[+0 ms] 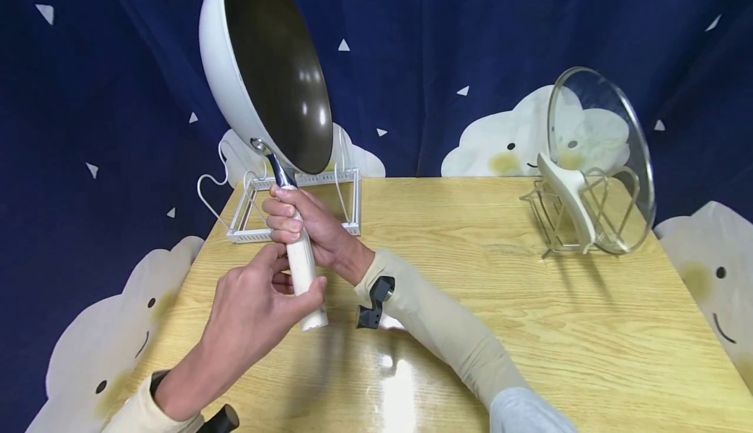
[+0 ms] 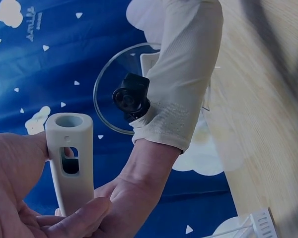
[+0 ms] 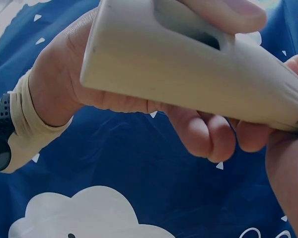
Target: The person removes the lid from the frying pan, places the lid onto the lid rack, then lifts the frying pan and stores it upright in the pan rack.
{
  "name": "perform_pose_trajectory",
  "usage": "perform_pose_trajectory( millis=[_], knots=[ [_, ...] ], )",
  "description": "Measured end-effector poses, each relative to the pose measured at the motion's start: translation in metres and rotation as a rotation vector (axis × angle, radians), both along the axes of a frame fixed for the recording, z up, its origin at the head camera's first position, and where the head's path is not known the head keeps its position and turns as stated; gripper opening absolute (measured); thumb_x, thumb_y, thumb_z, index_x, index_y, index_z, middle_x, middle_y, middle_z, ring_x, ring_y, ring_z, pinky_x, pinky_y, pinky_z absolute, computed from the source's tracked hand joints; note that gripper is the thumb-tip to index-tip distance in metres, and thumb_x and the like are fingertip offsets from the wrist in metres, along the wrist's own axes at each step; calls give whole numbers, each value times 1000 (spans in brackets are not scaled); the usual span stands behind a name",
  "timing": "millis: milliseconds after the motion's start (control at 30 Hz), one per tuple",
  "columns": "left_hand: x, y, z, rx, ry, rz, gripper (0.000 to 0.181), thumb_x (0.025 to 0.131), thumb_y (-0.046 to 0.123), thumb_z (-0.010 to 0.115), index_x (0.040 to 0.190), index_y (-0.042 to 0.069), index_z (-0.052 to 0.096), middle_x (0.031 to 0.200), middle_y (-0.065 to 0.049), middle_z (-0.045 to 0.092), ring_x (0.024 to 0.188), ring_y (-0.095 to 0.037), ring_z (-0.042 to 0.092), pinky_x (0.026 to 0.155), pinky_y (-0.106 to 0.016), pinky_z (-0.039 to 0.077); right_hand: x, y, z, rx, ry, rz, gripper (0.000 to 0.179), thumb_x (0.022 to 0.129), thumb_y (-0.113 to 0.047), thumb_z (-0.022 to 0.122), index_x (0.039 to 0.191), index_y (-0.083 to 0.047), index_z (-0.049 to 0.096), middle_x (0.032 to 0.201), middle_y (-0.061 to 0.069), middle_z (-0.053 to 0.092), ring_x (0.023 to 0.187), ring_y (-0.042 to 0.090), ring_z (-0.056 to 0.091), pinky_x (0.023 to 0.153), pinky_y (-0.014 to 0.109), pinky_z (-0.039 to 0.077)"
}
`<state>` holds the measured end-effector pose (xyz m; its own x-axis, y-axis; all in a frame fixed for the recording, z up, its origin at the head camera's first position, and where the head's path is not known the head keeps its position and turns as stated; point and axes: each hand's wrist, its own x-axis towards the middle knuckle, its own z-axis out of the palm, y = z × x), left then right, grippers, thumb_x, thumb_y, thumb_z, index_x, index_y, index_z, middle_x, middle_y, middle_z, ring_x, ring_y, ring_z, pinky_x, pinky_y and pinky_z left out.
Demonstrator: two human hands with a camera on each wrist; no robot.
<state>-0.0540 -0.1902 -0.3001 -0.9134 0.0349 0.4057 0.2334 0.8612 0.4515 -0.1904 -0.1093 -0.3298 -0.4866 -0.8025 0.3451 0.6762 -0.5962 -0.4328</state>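
A deep frying pan (image 1: 276,73) with a white outside and dark inside is held up on its side, its bowl above the hands. My right hand (image 1: 320,224) grips the upper part of its white handle (image 1: 301,259), just below the metal neck. Lower down, my left hand (image 1: 253,305) holds the handle near its end, with the thumb on one side and curled fingers on the other. The left wrist view shows the hollow handle end (image 2: 69,121) and a slot in it. In the right wrist view the left thumb (image 3: 233,17) lies along the handle (image 3: 164,69).
Behind the pan, a white rack (image 1: 353,220) with wire hoops stands at the back left of the wooden table (image 1: 447,237). At the back right, a wire stand (image 1: 550,224) holds a glass lid (image 1: 647,158) upright with its long white handle (image 1: 567,201). A dark blue curtain (image 1: 406,40) hangs behind.
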Motion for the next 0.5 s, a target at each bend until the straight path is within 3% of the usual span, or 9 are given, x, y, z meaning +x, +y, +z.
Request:
perform_pose_trajectory(
  millis=[500],
  knots=[
    [2,2,-2,-20,-22,-6,26,78,24,79,97,12,64,84,1,77,67,-6,70,58,-34,54,1,2,-7,-16,-12,20,36,111,-14,18,85,-14,43,63,-9,38,45,-1,42,43,11,35]
  ],
)
